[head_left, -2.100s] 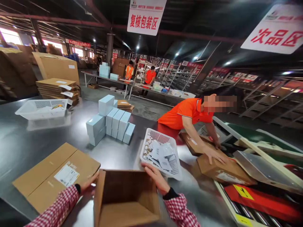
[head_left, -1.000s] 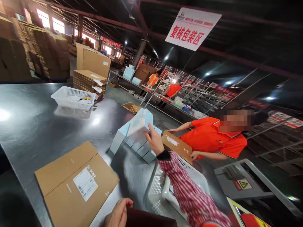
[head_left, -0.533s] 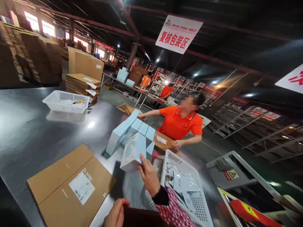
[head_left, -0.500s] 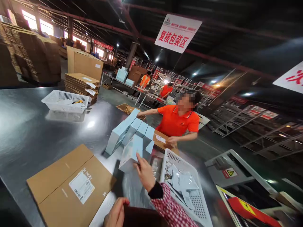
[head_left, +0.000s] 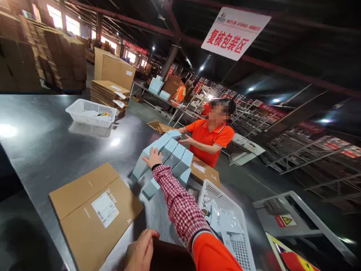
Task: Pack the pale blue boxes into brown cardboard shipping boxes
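My right hand, fingers spread, reaches over a group of light-blue boxes and touches the tall one at the left. My sleeved arm covers part of the group. A smaller light-blue box lies in front, partly behind the sleeve. At the bottom edge, my left hand is bent over the edge of a brown cardboard carton, whose inside is dark. Some of its fingers are hidden. Left of it lies a flat brown carton with a white label.
Across the table, a co-worker in orange has both hands at the far boxes. A white basket of plastic packets stands right, another white basket far left. A labelled carton sits by the co-worker. Machinery stands right.
My right hand has left the front box and moved forward and left onto the tall box. The co-worker's hand has gone from the labelled carton to the far boxes. My left hand stays low.
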Demonstrator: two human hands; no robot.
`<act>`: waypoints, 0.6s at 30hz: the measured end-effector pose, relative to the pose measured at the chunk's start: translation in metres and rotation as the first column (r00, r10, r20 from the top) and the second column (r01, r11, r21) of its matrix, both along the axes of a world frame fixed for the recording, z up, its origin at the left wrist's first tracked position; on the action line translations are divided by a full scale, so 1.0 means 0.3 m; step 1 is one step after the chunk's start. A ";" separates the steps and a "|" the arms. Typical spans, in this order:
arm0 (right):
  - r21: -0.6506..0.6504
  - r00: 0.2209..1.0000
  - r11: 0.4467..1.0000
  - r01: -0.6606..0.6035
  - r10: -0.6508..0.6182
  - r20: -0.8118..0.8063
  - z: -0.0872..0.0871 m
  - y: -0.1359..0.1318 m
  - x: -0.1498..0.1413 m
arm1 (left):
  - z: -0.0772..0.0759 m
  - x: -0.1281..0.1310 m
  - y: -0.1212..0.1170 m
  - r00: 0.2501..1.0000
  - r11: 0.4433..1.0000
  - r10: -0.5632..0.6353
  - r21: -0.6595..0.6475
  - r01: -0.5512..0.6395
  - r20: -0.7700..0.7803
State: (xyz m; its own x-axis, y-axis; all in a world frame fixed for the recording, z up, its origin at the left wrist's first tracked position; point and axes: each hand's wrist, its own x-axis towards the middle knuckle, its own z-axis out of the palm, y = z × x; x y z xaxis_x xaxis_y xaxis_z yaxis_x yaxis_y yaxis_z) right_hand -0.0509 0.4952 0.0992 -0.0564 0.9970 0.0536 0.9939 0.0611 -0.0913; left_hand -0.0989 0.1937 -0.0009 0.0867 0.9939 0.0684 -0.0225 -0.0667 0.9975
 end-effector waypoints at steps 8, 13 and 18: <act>0.125 0.976 0.976 -0.180 0.194 -0.104 0.050 -0.340 0.203 | 0.051 -0.052 0.010 0.984 0.985 -0.170 -0.034 0.168 -0.061; 0.179 0.979 0.969 -0.167 0.185 -0.087 0.046 -0.643 0.486 | 0.048 -0.047 0.014 0.974 0.975 -0.215 -0.071 0.211 -0.066; -0.188 0.997 0.980 0.064 -0.057 0.042 -0.155 -0.554 0.494 | 0.057 -0.050 0.010 0.978 0.973 -0.200 -0.127 0.192 -0.054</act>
